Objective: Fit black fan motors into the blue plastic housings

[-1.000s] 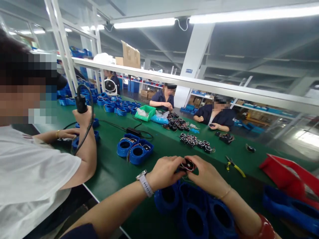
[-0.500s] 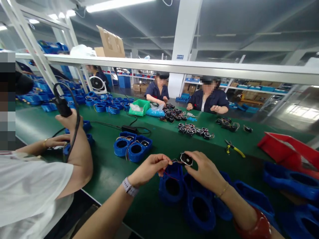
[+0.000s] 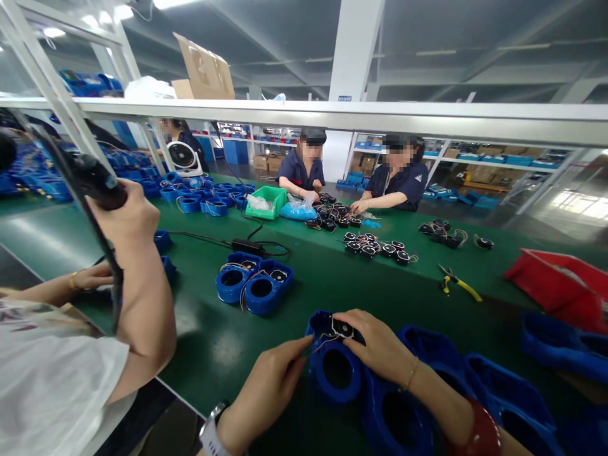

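Note:
In the head view my right hand (image 3: 382,347) grips a small black square part with a white-edged face (image 3: 342,327), partly inside the upper end of a blue plastic housing (image 3: 335,377). Thin wires (image 3: 323,342) run from that part toward my left hand (image 3: 275,380). My left fingers pinch the wires at the housing's left rim, though the fingertips are partly hidden. Beside this housing lies a second blue housing (image 3: 396,411), partly covered by my right forearm.
Two wired blue housings (image 3: 254,285) sit ahead to the left. Yellow-handled pliers (image 3: 458,283) and a red bin (image 3: 555,282) are at right. Black wired parts (image 3: 375,247) lie farther off. At left a co-worker's raised hand (image 3: 126,212) holds a black tool; two people work opposite.
My right hand has lowered the black part from above the housing into its upper end. My left hand has moved down and left with the wires. A person opposite has reached toward the parts.

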Available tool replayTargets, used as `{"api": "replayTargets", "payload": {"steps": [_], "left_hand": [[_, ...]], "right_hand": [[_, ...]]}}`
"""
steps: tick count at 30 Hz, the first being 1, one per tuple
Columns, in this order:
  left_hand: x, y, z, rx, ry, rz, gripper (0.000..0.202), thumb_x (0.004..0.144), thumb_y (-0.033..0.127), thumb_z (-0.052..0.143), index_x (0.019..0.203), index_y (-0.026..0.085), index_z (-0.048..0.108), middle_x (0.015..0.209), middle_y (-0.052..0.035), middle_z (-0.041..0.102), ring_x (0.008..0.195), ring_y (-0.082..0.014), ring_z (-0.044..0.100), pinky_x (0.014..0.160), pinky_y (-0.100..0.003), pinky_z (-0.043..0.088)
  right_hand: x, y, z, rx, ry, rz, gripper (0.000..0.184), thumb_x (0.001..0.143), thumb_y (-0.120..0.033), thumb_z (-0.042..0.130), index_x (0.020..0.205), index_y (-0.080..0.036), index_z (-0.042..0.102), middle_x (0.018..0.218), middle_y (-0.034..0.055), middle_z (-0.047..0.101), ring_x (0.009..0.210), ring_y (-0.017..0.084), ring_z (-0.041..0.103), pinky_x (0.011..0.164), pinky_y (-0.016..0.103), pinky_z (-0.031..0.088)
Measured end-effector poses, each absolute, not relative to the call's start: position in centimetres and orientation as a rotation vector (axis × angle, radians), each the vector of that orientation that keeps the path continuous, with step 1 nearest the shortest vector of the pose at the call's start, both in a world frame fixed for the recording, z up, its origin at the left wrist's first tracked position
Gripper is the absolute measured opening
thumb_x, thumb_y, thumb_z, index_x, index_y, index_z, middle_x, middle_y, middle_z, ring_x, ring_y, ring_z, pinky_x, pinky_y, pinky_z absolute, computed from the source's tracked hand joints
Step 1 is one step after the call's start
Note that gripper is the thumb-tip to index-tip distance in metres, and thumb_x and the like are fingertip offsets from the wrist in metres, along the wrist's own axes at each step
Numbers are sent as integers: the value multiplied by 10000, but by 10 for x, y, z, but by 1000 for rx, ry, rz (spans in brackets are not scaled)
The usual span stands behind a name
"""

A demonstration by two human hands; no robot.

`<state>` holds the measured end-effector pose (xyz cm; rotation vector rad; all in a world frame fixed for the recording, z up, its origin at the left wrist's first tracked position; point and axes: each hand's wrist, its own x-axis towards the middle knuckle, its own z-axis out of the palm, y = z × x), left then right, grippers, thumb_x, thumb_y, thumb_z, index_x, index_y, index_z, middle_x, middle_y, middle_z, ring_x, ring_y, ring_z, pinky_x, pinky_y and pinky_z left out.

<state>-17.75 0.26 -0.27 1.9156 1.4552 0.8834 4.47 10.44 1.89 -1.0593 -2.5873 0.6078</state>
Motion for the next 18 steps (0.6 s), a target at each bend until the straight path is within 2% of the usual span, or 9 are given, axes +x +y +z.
{"api": "replayTargets", "payload": {"steps": [5, 8, 12, 18], "left_hand": [[-172, 4, -8, 2087, 1567, 702, 328, 930, 139, 387, 1110, 253, 636, 852, -21, 628, 763, -154, 596, 669, -242, 458], [-168, 7, -12, 2226, 1602, 575, 402, 909, 94, 373, 1228, 251, 561, 890, -37, 620, 809, -177, 583, 708, -277, 466], [-160, 11, -19, 2344, 1582, 374, 624, 851, 30, 364, 1428, 262, 305, 974, -46, 626, 821, -175, 588, 755, -301, 475], [-150, 14, -16, 2346, 1721, 238, 617, 826, 25, 383, 1395, 263, 362, 942, -48, 635, 829, -192, 606, 766, -331, 488]], "right_hand": [[53, 107, 14, -1002, -2602, 649, 388, 843, -164, 548, 1228, -201, 574, 1161, 85, 588, 1059, 223, 534, 965, 382, 416], [54, 107, 12, -986, -2562, 641, 411, 807, -136, 551, 1209, -209, 593, 1141, 78, 590, 1040, 215, 545, 943, 362, 433], [56, 106, 10, -984, -2541, 624, 434, 795, -122, 534, 1215, -218, 596, 1134, 73, 585, 1021, 207, 554, 918, 347, 450], [64, 106, 11, -969, -2591, 588, 442, 807, -139, 544, 1238, -225, 585, 1140, 71, 571, 1015, 202, 548, 911, 341, 453]]}}
